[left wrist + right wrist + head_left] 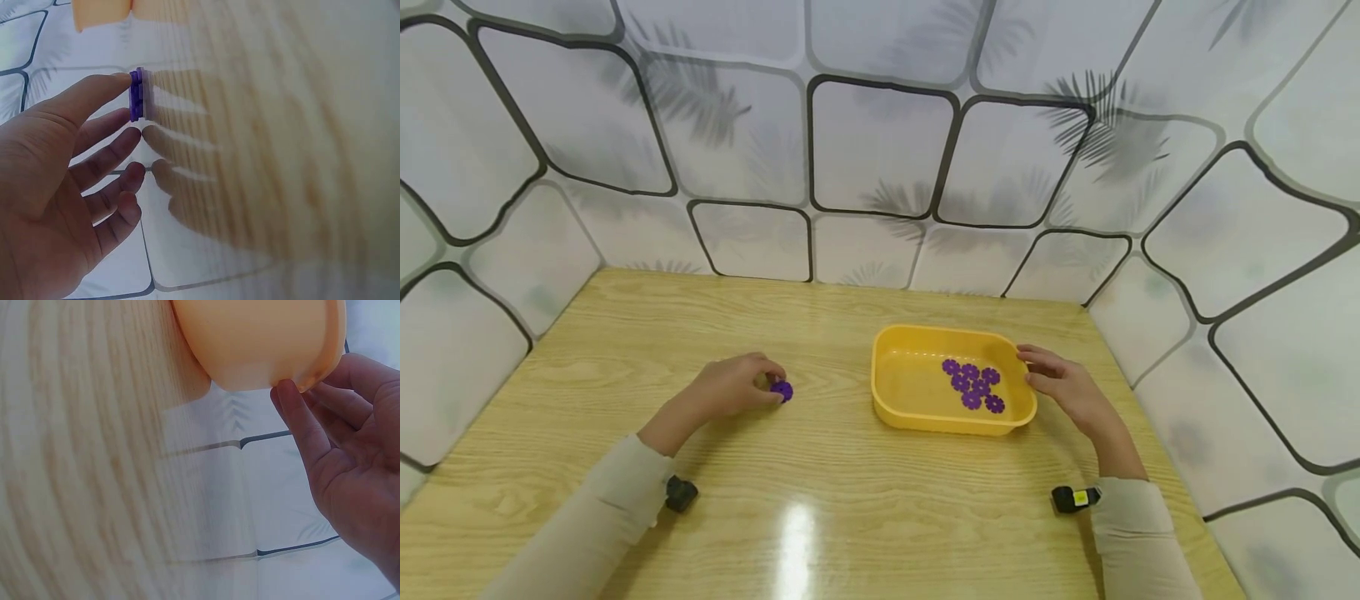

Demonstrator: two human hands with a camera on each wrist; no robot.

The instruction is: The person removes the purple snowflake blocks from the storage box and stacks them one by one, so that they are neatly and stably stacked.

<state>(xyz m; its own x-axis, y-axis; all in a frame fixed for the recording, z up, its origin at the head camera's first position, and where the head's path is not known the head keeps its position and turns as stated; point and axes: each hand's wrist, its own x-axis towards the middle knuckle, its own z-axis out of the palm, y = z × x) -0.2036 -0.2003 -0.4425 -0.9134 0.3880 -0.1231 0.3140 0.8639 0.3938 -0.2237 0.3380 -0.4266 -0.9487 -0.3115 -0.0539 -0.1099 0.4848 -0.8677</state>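
My left hand [733,387] pinches a small purple flower-shaped piece [782,390] between thumb and forefinger, down at the wooden table. From the left wrist view the purple piece [137,95] appears edge-on and layered, like thin discs stacked together. The other fingers of that left hand [69,169] are spread and loosely bent. At the right end of a yellow plastic basket [951,423], my right hand [1063,387] holds the rim. In the right wrist view, fingertips of the right hand [350,444] meet the basket's outer wall [262,344] and edge. Several purple flower-shaped pieces [972,372] lie flat inside, toward its right side.
The light wooden table [820,483] runs back to a curtain [880,142] with a stone-and-leaf pattern, which also encloses both sides. Black wrist cameras sit under the left sleeve [602,500] and the right sleeve [1138,533].
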